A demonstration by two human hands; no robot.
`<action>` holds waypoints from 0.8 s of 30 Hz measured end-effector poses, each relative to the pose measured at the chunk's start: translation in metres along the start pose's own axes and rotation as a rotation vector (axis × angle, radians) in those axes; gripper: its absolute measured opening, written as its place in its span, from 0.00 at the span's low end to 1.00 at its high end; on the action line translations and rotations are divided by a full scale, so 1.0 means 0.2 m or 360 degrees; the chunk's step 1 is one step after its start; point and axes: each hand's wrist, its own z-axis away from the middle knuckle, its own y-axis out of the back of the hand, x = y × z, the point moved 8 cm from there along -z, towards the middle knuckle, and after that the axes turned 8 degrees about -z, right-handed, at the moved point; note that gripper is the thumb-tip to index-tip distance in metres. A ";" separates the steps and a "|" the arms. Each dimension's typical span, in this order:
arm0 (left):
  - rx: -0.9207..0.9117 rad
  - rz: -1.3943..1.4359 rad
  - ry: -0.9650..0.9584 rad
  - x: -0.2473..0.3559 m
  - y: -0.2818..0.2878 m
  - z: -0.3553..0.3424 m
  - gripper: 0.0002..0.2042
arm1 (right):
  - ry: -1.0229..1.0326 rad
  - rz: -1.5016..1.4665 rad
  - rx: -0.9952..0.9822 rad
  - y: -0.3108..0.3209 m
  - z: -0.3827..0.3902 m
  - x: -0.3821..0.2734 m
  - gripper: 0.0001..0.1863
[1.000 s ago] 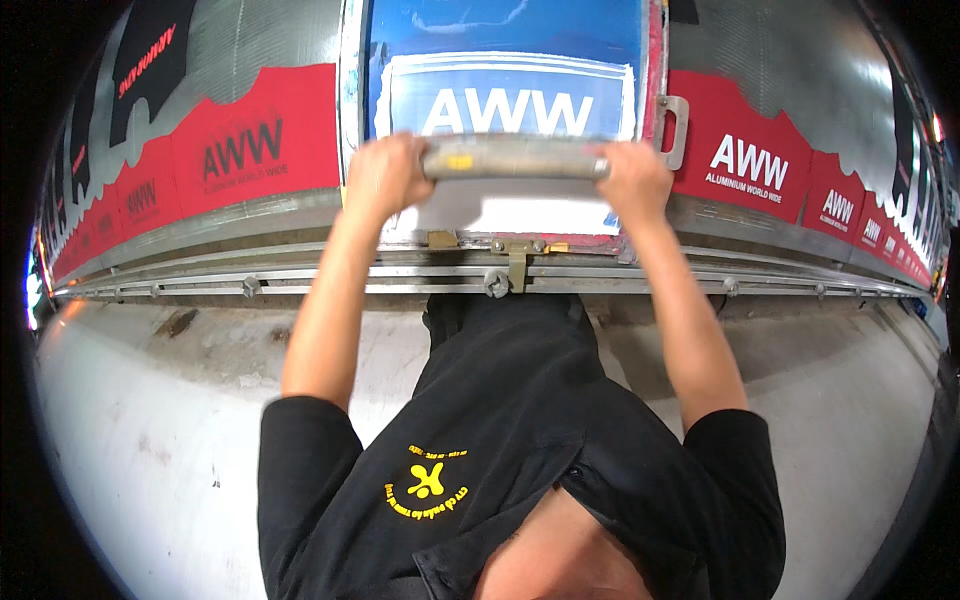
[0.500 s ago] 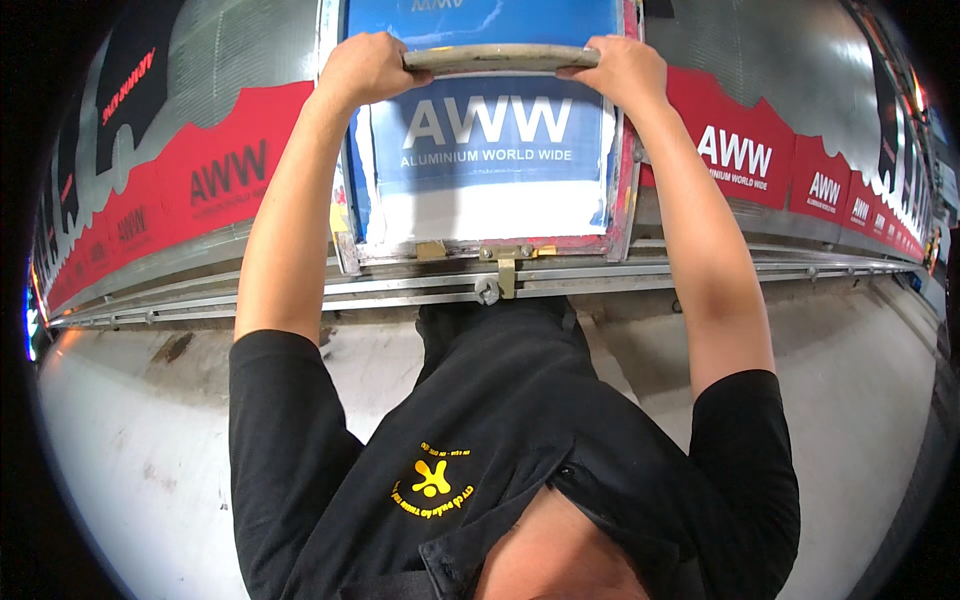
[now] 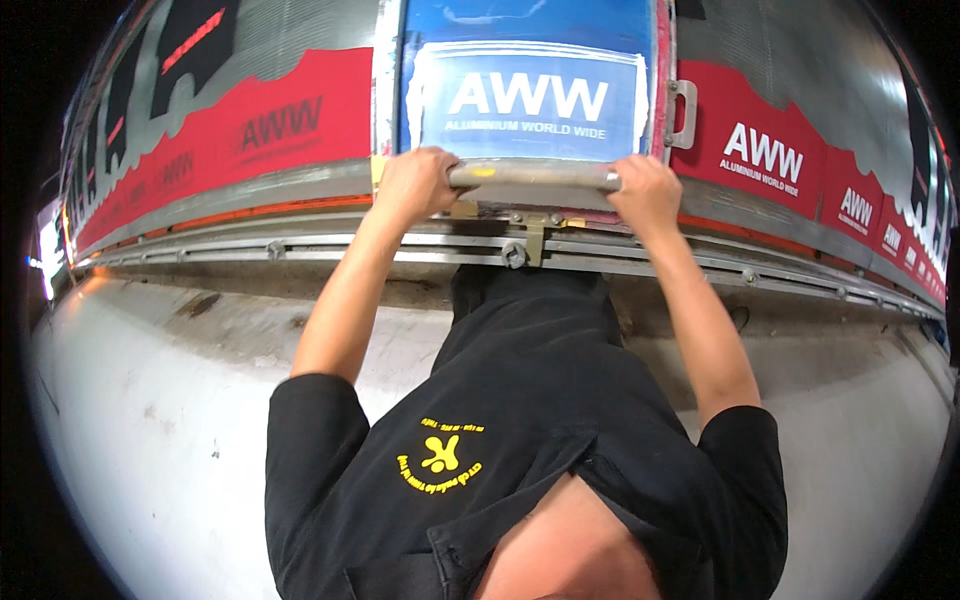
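Across the near end of a framed blue screen [image 3: 525, 28], a grey bar [image 3: 540, 178] lies sideways; the left hand [image 3: 418, 184] has its grip clamped on one end, the right hand [image 3: 648, 192] on the other, with red cloths [image 3: 762, 150] to both sides.

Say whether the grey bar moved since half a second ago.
Yes, toward the metal bracket: the bar was beyond the letters on the blue panel, now on their near side.
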 end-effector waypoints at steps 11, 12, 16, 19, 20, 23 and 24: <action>0.0000 -0.0275 -0.0009 -0.25 -0.02 -0.11 0.42 | -0.0249 -0.0145 -0.0578 -0.17 -0.24 -0.08 0.37; -0.0116 -0.0244 0.0051 -0.26 -0.06 -0.10 0.44 | -0.0280 -0.0164 -0.0662 -0.21 -0.23 -0.07 0.38; -0.0430 -0.0127 -0.0042 -0.26 -0.17 -0.24 0.48 | -0.0406 -0.0245 -0.0965 -0.37 -0.26 0.07 0.48; -0.0619 -0.0010 -0.0113 -0.21 -0.09 -0.37 0.50 | -0.0484 -0.0498 -0.1217 -0.38 -0.29 0.18 0.52; -0.0655 0.0020 -0.0134 -0.20 -0.05 -0.40 0.50 | -0.0509 -0.0617 -0.1305 -0.37 -0.31 0.21 0.52; -0.0448 -0.0026 -0.0154 -0.21 0.17 -0.56 0.46 | -0.0621 -0.0646 -0.0731 -0.14 -0.47 0.36 0.37; -0.0322 -0.0069 -0.0150 -0.22 0.25 -0.59 0.45 | -0.0751 -0.0815 -0.0719 -0.04 -0.53 0.36 0.33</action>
